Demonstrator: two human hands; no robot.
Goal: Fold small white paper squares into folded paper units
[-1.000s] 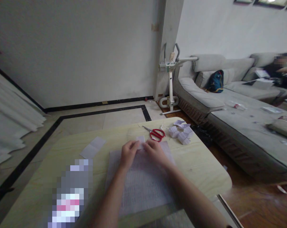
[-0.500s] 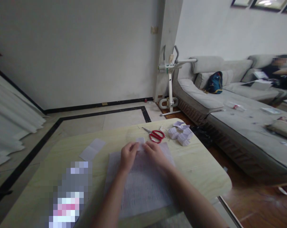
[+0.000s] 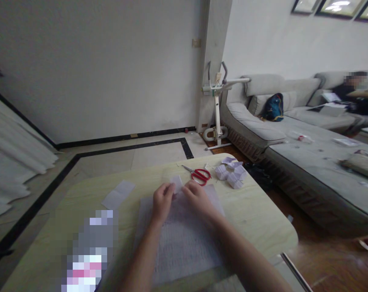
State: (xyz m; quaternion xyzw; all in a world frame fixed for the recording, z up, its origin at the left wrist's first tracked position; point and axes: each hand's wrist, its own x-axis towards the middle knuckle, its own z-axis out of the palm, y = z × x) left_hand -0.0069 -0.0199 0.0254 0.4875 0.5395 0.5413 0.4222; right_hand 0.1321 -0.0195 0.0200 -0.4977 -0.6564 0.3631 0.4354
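A small folded piece of white paper (image 3: pixel 177 183) is held up between my two hands over the table. My left hand (image 3: pixel 163 200) pinches its left edge. On the other side, my right hand (image 3: pixel 196 197) has its fingers closed at the right edge. Beneath both forearms lies a large printed sheet (image 3: pixel 184 247). Just beyond my right hand are red-handled scissors (image 3: pixel 200 175), blades pointing left. Several folded paper pieces (image 3: pixel 232 173) sit in a cluster to their right. A creased paper slip (image 3: pixel 118 194) lies flat to the left.
The pale wooden table (image 3: pixel 259 219) has a rounded right corner. A blurred-out object (image 3: pixel 89 251) rests at its near left. To the right stands a grey sofa (image 3: pixel 311 174) with a blue backpack (image 3: pixel 274 107) and a seated person (image 3: pixel 354 95). An exercise machine (image 3: pixel 217 105) stands behind.
The small paper has tilted and shifted slightly left between my fingers. My left hand has moved a little left with it. The scissors and folded pieces stay put.
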